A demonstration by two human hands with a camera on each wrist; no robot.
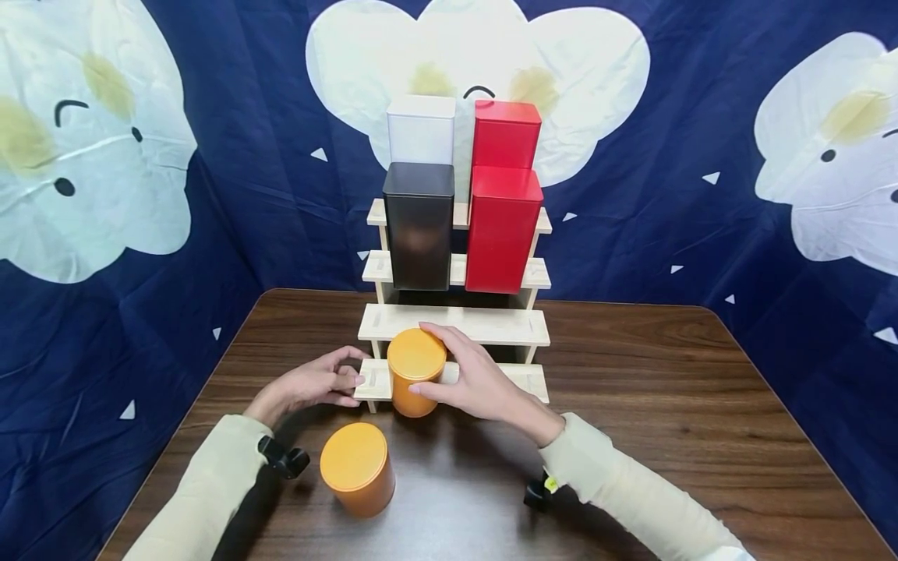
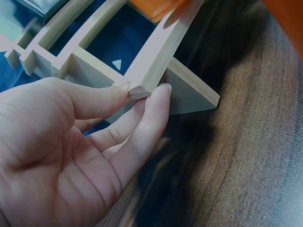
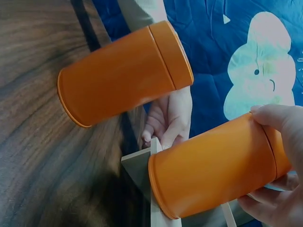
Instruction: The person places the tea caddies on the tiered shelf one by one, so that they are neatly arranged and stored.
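Note:
My right hand (image 1: 484, 382) grips an orange lidded canister (image 1: 415, 360) near its top, thumb on the front side and fingers round the back. The canister's base meets the lowest step of a stepped wooden display stand (image 1: 522, 379) and juts past its front edge. At the step's left end, my left hand (image 1: 316, 384) pinches the board; in the left wrist view the thumb (image 2: 102, 99) lies on top and a finger (image 2: 150, 118) underneath. A second orange canister (image 1: 358, 471) stands upright on the table, in front of the stand and to the left.
Higher on the stand are a black tin (image 1: 419, 226), a white tin (image 1: 421, 128) and two red tins, the front one (image 1: 503, 230) partly covering the other. The brown wood-grain table (image 1: 666, 405) meets a blue cloth backdrop (image 1: 631, 234) with white cloud shapes.

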